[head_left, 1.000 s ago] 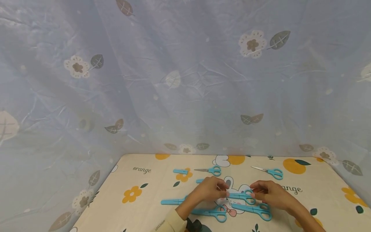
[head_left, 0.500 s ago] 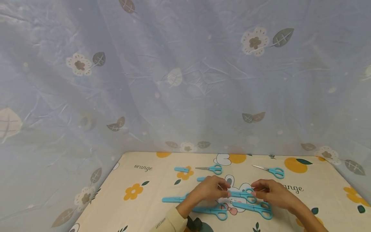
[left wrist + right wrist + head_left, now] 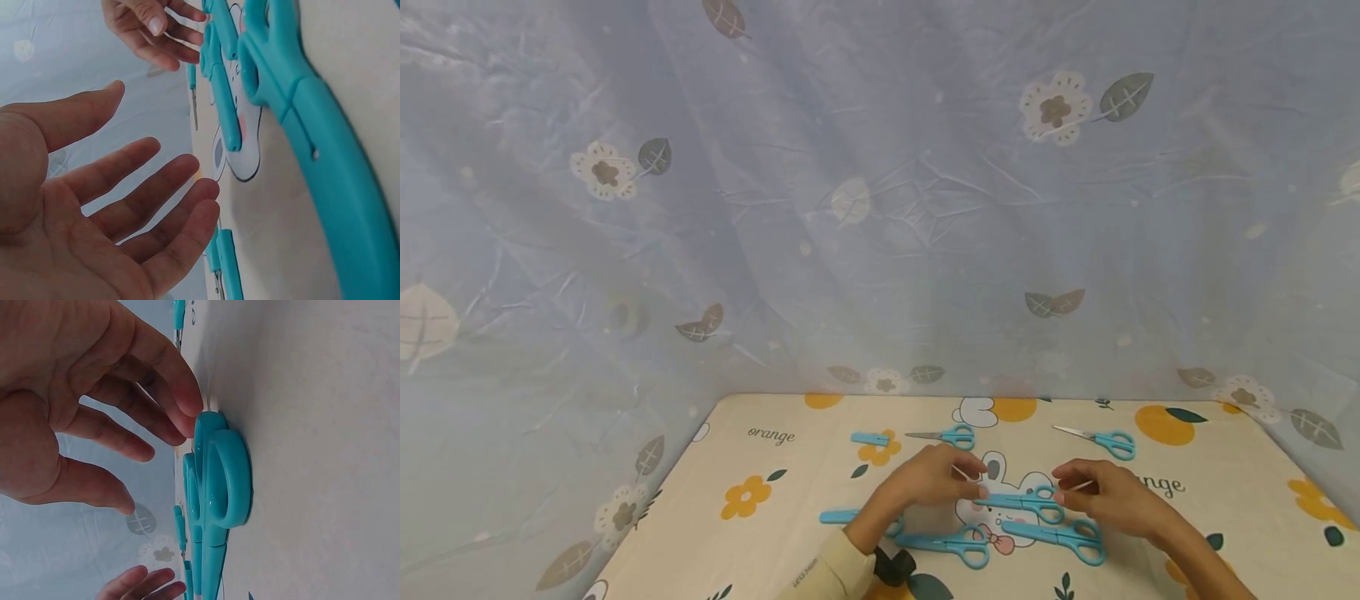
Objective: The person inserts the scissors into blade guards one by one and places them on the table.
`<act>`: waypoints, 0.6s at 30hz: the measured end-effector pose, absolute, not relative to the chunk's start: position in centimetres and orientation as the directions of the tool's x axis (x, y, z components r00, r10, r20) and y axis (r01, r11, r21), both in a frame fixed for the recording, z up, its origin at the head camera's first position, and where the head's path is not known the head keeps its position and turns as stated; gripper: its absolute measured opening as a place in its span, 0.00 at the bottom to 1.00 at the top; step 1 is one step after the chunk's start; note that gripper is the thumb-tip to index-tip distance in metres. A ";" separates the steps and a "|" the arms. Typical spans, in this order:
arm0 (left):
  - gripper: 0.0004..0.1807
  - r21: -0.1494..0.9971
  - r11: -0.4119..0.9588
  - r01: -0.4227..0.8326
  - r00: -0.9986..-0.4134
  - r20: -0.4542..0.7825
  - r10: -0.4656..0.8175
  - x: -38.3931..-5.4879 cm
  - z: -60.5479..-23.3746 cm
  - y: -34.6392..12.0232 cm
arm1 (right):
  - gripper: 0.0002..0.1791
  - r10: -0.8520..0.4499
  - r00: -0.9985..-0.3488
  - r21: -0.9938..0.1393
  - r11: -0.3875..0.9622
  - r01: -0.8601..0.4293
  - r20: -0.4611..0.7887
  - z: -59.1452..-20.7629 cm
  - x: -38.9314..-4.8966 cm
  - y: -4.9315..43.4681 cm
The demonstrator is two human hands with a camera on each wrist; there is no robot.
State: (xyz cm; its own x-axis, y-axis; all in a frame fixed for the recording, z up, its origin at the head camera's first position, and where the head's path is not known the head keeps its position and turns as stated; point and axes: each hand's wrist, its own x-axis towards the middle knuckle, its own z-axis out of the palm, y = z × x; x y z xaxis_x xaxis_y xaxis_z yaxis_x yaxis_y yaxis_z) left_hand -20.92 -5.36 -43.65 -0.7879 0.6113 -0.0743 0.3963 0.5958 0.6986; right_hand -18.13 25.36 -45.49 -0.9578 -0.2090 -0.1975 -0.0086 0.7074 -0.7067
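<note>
Light-blue capped scissors (image 3: pixel 1017 502) lie on the tablecloth between my two hands. Beside the cap end is my left hand (image 3: pixel 934 477), holding nothing; its fingers are spread and loosely bent in the left wrist view. At the handle end is my right hand (image 3: pixel 1105 497), thumb apart from the fingers (image 3: pixel 169 394) and nothing between them. Whether its fingertips touch a handle, I cannot tell. Several more capped scissors lie nearer me: one pair (image 3: pixel 1056 537) at right, another (image 3: pixel 947 543) in the middle, and one (image 3: pixel 842 517) partly behind my left forearm.
Uncapped scissors (image 3: pixel 943 437) with bare blades lie at the back, near a loose blue cap (image 3: pixel 870 438). A second uncapped pair (image 3: pixel 1097 442) is at the back right. A patterned curtain (image 3: pixel 880 250) hangs behind the printed tablecloth (image 3: pixel 805 475).
My left hand has drawn back left and slightly up from the cap end of the middle scissors, uncovering more of it. It now hides the blue piece behind it. My right hand has barely moved.
</note>
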 end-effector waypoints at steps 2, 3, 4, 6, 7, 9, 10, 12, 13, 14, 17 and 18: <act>0.22 0.701 0.597 0.390 -0.793 -0.074 0.605 -21.0 -43.6 -5.5 | 0.25 -0.211 -0.958 -0.705 0.709 -0.012 -0.196 -45.4 -18.1 25.3; 0.22 0.699 0.601 0.388 -0.796 -0.075 0.601 -21.0 -43.5 -5.5 | 0.25 -0.211 -0.958 -0.706 0.708 -0.012 -0.196 -45.3 -18.1 25.3; 0.22 0.700 0.603 0.382 -0.798 -0.078 0.597 -21.0 -43.5 -5.6 | 0.25 -0.217 -0.957 -0.706 0.708 -0.020 -0.191 -45.3 -18.0 25.3; 0.22 0.702 0.605 0.376 -0.801 -0.082 0.593 -21.0 -43.6 -5.6 | 0.25 -0.218 -0.958 -0.708 0.705 -0.021 -0.189 -45.3 -18.0 25.3; 0.22 0.701 0.607 0.374 -0.802 -0.084 0.591 -21.0 -43.6 -5.7 | 0.25 -0.218 -0.958 -0.709 0.705 -0.022 -0.187 -45.2 -18.0 25.3; 0.22 0.697 0.613 0.373 -0.804 -0.086 0.588 -21.1 -43.7 -5.7 | 0.24 -0.221 -0.958 -0.705 0.708 -0.029 -0.183 -45.2 -18.0 25.4; 0.22 0.697 0.612 0.374 -0.805 -0.084 0.588 -21.1 -43.7 -5.8 | 0.24 -0.222 -0.958 -0.704 0.710 -0.031 -0.181 -45.2 -18.0 25.4; 0.22 0.694 0.613 0.377 -0.806 -0.081 0.587 -21.2 -43.7 -5.8 | 0.24 -0.216 -0.960 -0.700 0.713 -0.029 -0.181 -45.3 -18.1 25.5; 0.22 0.694 0.610 0.382 -0.804 -0.076 0.589 -21.3 -43.8 -5.9 | 0.24 -0.216 -0.960 -0.699 0.714 -0.030 -0.180 -45.3 -18.1 25.5; 0.21 0.695 0.608 0.382 -0.804 -0.074 0.590 -21.4 -43.8 -5.9 | 0.25 -0.219 -0.959 -0.698 0.716 -0.034 -0.178 -45.3 -18.1 25.6; 0.21 0.702 0.598 0.386 -0.801 -0.067 0.595 -21.5 -43.8 -6.1 | 0.25 -0.210 -0.961 -0.701 0.713 -0.024 -0.181 -45.2 -18.1 25.7; 0.21 0.702 0.596 0.389 -0.799 -0.065 0.598 -21.6 -43.8 -6.1 | 0.25 -0.209 -0.961 -0.702 0.712 -0.024 -0.179 -45.2 -18.1 25.7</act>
